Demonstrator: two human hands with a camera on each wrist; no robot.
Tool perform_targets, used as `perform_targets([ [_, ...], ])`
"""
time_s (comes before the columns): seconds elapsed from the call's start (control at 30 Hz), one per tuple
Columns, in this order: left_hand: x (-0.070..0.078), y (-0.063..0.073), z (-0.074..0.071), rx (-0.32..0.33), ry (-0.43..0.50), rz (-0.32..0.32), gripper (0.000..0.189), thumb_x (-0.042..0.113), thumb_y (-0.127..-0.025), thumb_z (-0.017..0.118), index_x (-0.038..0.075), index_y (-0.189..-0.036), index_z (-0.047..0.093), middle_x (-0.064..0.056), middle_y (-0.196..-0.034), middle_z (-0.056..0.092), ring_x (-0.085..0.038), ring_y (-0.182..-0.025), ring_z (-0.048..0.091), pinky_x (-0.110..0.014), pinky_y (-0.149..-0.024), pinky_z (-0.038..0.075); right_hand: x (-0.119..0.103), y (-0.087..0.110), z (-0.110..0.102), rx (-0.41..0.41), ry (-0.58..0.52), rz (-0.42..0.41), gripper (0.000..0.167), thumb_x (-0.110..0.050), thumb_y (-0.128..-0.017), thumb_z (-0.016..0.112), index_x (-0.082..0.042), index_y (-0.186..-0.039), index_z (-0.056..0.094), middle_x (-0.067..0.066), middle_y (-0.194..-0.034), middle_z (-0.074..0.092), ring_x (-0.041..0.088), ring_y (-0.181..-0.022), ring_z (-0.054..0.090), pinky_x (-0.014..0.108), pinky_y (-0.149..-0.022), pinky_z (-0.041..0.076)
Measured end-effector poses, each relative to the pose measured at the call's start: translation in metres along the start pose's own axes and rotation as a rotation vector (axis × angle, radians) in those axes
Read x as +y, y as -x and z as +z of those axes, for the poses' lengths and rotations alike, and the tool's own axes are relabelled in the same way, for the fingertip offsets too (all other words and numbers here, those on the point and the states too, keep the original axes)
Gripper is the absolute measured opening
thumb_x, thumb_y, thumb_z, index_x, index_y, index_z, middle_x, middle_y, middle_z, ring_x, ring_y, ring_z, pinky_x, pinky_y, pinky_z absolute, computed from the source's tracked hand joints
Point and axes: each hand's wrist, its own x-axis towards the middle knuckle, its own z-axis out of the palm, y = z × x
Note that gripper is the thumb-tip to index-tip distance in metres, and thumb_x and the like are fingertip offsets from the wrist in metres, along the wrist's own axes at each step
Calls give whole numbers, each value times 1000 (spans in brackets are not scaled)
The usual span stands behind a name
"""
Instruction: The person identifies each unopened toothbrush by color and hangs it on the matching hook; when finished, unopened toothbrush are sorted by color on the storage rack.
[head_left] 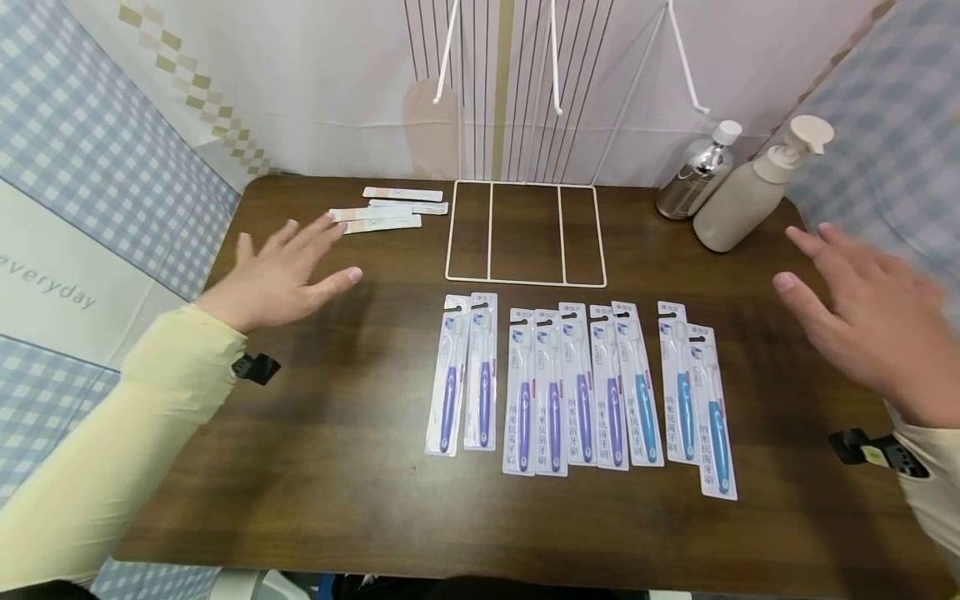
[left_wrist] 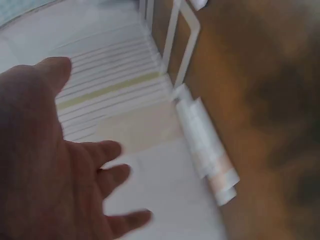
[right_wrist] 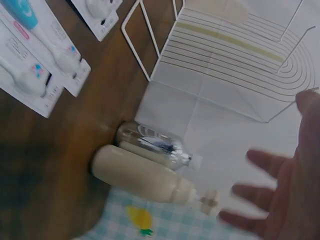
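My left hand [head_left: 281,279] hovers over the left of the table, fingers spread, holding nothing. Just beyond its fingertips lie several slim white-and-peach sachets [head_left: 378,223], also blurred in the left wrist view [left_wrist: 205,145]. On the far right, my right hand [head_left: 873,312] is held up with fingers apart, also free of any object. Between the hands, packaged toothbrushes lie in an uneven row: several purple-handled toothbrushes [head_left: 523,408] at left and middle, three blue-handled toothbrushes [head_left: 685,408] at right. Gaps split the row into three groups.
A white wire rack [head_left: 525,283] stands behind the toothbrushes, its hooks [head_left: 557,83] jutting forward above. At the back right are a silver bottle [head_left: 686,187] with a white cap and a beige pump bottle [head_left: 738,204]. Checked cloth [head_left: 112,108] covers the sides.
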Motion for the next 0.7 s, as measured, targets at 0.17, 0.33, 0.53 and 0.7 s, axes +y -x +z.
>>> perform_targets([
  [0.17, 1, -34, 47, 13, 91, 91, 88, 72, -106, 32, 21, -172, 3, -4, -178, 0, -40, -162, 5, -74, -117, -13, -3, -2, 27, 67, -151, -243, 53, -26, -112, 50, -9, -161, 44, 24, -168, 32, 62, -143, 33, 76, -116, 14],
  [0.33, 7, -80, 83, 26, 180, 146, 87, 67, -108, 34, 14, -172, 5, -7, -178, 3, -31, -163, 5, -71, -121, -7, -35, 0, 66, 96, -278, -293, 51, -21, -106, 62, -14, -156, 53, 17, -164, 43, 54, -135, 43, 71, -98, 28],
  [0.53, 24, -118, 105, 37, 217, 165, 87, 64, -109, 38, 16, -172, 2, -4, -178, -1, -28, -163, 1, -68, -121, -11, -70, -1, 123, 130, -372, -343, 45, -22, -102, 70, -9, -145, 64, 20, -150, 57, 44, -125, 51, 62, -94, 32],
  [0.7, 35, -132, 114, 51, 183, 156, 87, 65, -108, 39, 21, -172, 1, 1, -178, -4, -24, -163, -2, -67, -120, -16, -93, 0, 156, 125, -375, -309, 45, -22, -98, 76, -8, -140, 68, 19, -142, 63, 40, -117, 55, 60, -90, 35],
])
